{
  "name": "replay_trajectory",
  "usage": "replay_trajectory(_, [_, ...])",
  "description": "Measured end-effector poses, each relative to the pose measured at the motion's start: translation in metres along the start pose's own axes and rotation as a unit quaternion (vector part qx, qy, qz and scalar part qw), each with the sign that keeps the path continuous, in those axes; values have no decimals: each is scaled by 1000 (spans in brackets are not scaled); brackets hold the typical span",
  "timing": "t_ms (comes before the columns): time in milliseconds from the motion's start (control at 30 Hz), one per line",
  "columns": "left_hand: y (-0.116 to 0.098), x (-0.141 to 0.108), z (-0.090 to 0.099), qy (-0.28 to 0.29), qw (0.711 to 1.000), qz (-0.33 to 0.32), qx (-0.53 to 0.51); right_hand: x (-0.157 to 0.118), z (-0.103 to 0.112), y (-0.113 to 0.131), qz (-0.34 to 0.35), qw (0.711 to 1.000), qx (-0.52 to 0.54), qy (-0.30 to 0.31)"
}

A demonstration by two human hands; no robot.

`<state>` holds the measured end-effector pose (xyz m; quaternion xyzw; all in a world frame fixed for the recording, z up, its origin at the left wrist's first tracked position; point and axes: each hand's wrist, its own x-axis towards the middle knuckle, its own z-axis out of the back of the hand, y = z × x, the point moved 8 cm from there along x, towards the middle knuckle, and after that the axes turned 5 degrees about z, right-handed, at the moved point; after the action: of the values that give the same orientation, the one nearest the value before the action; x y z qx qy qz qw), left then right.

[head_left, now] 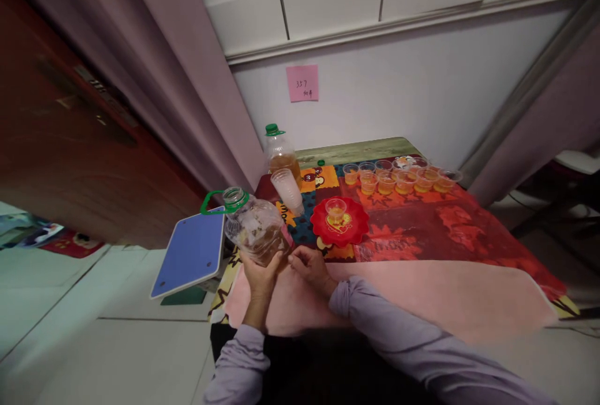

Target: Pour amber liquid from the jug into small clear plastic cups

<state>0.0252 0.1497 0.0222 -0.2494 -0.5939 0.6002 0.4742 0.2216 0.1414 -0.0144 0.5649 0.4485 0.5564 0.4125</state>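
A large clear plastic bottle (255, 224) leans to the left, its open mouth ringed by a green handle (213, 202). My left hand (260, 274) is wrapped round its lower side. Close to the bottle's lower right side, my right hand (312, 267) is closed, fingertips pinched together; what they hold, if anything, is too small to make out. Behind the bottle is a tilted stack of clear plastic cups (287, 191). A red scalloped plate (319, 233) with one cup (335, 210) of yellow liquid on it lies beyond my right hand.
A second bottle (284, 158) with a green cap stands at the back left, partly filled with amber liquid. Several filled cups (387, 181) line the table's far right. A loose green cap (321, 162) lies near the wall. A blue-topped stool (192, 252) stands left of the table.
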Motion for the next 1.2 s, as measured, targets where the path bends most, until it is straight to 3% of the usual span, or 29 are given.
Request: replay_trajectory(1200, [3, 0, 0, 1, 1000, 14, -7, -2, -2, 6, -11, 1000, -21, 15])
